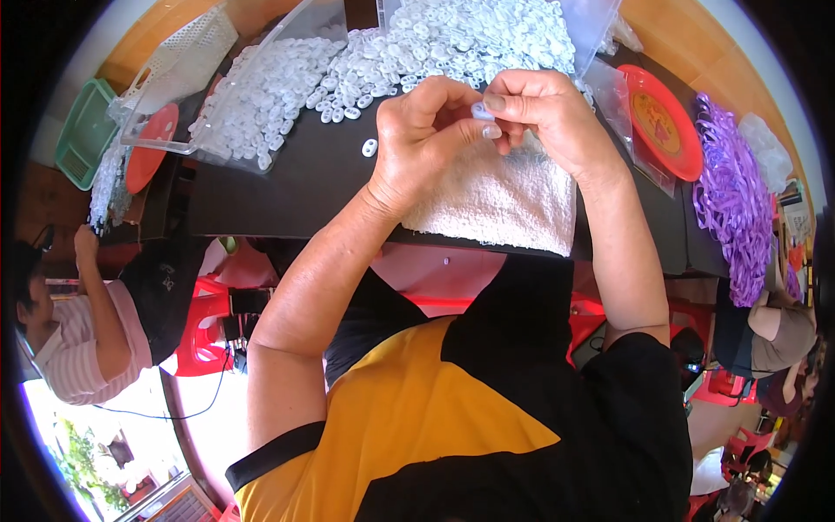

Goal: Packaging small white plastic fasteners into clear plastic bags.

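My left hand [417,143] and my right hand [557,122] meet above a white towel [500,204] at the table's edge. Between their fingertips is a small whitish oval piece [481,111], pinched by the right thumb and held from the other side by the left fingers. Part of it is hidden behind the thumbs. A large heap of similar white oval pieces with two holes [470,39] lies just beyond my hands. One such loose piece [370,148] rests on the dark table [270,202], left of my left wrist.
A clear plastic bin [252,161] tipped toward me holds more pieces at left. Farther left are a white basket [187,52], a green tray [87,135] and a seated person [87,348]. On the right stand a red round tray [661,122] and a bundle of purple ribbons [735,191].
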`<state>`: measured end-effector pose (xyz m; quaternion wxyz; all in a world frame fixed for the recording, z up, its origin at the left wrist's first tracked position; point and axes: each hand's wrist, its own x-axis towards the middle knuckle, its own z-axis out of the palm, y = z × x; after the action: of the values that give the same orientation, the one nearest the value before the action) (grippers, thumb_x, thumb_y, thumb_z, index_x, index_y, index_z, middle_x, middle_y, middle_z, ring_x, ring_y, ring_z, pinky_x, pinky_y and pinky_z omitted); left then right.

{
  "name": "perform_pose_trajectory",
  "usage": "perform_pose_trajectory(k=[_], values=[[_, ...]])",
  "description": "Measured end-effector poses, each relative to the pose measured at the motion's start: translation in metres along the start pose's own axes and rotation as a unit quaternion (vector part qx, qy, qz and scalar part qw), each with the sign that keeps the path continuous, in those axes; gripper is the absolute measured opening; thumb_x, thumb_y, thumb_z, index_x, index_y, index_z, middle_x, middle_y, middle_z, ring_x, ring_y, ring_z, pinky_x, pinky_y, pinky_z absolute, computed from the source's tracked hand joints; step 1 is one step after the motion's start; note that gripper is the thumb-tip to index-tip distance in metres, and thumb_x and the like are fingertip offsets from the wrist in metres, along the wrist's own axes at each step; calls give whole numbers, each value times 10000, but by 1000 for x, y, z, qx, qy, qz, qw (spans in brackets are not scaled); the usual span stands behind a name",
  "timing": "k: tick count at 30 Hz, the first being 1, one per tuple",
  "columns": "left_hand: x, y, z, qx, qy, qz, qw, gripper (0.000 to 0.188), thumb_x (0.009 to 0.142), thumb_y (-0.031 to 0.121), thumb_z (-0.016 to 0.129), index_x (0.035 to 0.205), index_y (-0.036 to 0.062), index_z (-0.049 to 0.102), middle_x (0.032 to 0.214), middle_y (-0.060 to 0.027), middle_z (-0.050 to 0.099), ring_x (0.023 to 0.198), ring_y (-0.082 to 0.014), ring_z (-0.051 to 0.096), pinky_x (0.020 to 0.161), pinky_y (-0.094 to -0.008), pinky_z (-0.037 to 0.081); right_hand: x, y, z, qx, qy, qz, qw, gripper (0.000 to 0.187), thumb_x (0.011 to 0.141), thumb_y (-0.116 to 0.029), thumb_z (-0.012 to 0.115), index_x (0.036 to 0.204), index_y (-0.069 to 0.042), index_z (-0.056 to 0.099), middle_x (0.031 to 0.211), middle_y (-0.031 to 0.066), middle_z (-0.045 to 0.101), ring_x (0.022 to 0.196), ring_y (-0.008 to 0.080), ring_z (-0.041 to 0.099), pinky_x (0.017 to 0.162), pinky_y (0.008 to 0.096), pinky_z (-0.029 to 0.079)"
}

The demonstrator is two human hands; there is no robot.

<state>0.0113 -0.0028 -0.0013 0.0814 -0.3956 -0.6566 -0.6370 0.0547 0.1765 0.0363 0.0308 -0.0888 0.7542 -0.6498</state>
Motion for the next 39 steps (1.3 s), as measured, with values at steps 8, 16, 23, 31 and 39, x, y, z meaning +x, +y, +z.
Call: perform_pose_trajectory(k=[8, 16, 23, 31, 39], values=[[2, -4, 2, -98, 2, -85, 992, 213, 749, 27, 776, 894, -1, 623, 780, -73, 677, 730, -97, 647, 681, -244, 536, 6, 4, -4, -4, -14, 1, 1000, 228, 856, -244, 624, 762, -36, 628, 616, 6, 570, 547, 97, 563, 544, 213, 385], [0, -1, 3, -53, 34, -49, 997, 278, 729, 46, 800, 936, 11, 618, 793, -54, 668, 736, -83, 633, 680, -237, 534, 1, 1, -1, 35, 23, -7, 999, 241, 885, -257, 630, 796, -35, 654, 607, 2, 568, 533, 103, 568, 540, 214, 397], [11, 33, -15, -28, 134, -99, 986, 216, 751, 23, 784, 910, -5, 640, 772, -24, 647, 668, -66, 589, 621, -209, 518, 4, 5, -4, 64, 80, 5, 995, 255, 871, -273, 652, 803, -27, 660, 585, -8, 544, 526, 108, 575, 519, 210, 383], [78, 97, -176, 272, 238, 12, 932, 210, 778, 100, 772, 956, 10, 710, 761, -15, 645, 612, -57, 548, 520, -193, 399, 4, 1, -2, 75, 104, -35, 991, 252, 864, -239, 663, 794, 2, 641, 557, -21, 500, 506, 103, 545, 484, 223, 341], [35, 80, -90, 335, 62, 86, 936, 139, 762, 60, 741, 881, 22, 679, 789, -39, 619, 676, -117, 576, 642, -250, 477, 7, 1, -5, 87, 212, -123, 966, 191, 855, -172, 666, 779, 2, 642, 545, -7, 500, 477, 103, 520, 470, 225, 357]])
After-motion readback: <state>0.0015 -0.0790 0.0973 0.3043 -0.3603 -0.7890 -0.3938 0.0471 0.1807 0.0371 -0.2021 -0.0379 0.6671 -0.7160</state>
